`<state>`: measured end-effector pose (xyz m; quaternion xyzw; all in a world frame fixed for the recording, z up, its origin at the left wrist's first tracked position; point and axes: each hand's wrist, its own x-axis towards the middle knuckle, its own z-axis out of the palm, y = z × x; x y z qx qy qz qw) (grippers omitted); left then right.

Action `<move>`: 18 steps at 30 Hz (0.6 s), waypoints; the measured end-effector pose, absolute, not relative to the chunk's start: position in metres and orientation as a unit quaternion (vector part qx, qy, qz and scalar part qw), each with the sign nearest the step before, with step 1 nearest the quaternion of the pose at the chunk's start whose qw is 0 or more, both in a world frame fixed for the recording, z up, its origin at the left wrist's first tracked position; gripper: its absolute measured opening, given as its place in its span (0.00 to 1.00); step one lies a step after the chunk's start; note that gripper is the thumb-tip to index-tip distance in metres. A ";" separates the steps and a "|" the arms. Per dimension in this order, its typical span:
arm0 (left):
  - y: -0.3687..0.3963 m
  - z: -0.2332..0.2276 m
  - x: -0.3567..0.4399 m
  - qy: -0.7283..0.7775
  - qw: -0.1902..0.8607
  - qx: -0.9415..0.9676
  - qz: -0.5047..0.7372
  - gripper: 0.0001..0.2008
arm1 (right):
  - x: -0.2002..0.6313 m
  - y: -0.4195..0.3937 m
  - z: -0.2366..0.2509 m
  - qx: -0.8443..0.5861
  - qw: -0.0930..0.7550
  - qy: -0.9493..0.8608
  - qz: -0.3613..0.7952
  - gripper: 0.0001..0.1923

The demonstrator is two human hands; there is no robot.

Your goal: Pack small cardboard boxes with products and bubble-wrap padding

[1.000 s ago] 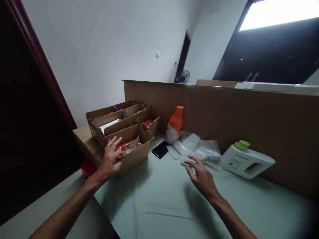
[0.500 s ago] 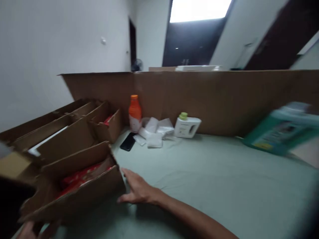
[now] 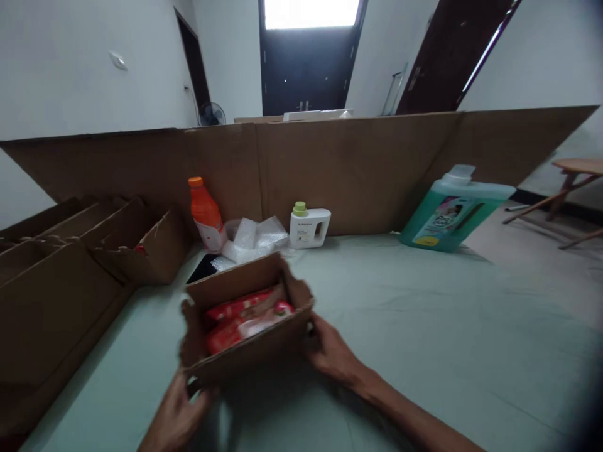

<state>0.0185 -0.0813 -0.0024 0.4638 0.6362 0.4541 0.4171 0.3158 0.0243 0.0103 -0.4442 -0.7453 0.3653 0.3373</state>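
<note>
Left hand (image 3: pixel 176 414) partly cut off at the bottom edge, its fingertips hidden under the small cardboard box (image 3: pixel 245 320). Right hand (image 3: pixel 332 355) fingertips hidden behind the box's right side. Red packets (image 3: pixel 235 317) inside only partly seen, print too blurred to read. Phone (image 3: pixel 203 269) mostly hidden behind the box's far wall. Big divided carton (image 3: pixel 61 276) cut off at the left edge, contents hidden apart from a red speck. Labels on orange bottle (image 3: pixel 205 215), white jug (image 3: pixel 308 227) and green jug (image 3: pixel 450 210) unreadable. Wooden table (image 3: pixel 572 182) at far right cut off by the edge.
</note>
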 end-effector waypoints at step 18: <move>0.008 -0.038 0.150 0.525 0.414 0.568 0.479 0.36 | 0.444 0.057 -0.023 -0.633 0.348 -0.594 0.353 0.21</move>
